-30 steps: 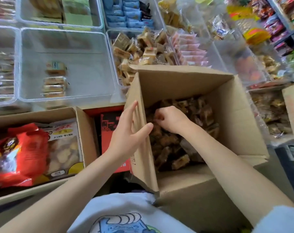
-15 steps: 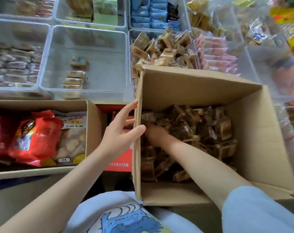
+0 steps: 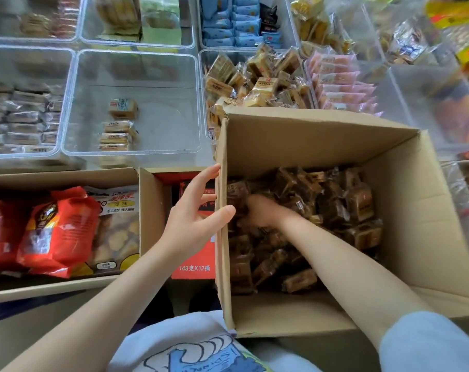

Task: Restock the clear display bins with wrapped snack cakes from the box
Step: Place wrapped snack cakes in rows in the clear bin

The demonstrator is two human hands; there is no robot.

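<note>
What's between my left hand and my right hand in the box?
Head view: the cardboard box's left wall separates left hand from right hand.

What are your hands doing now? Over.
Left hand steadies the box wall. Right hand down among the cakes, grip unclear. Near-empty bin ahead. Nothing in the way.
</note>
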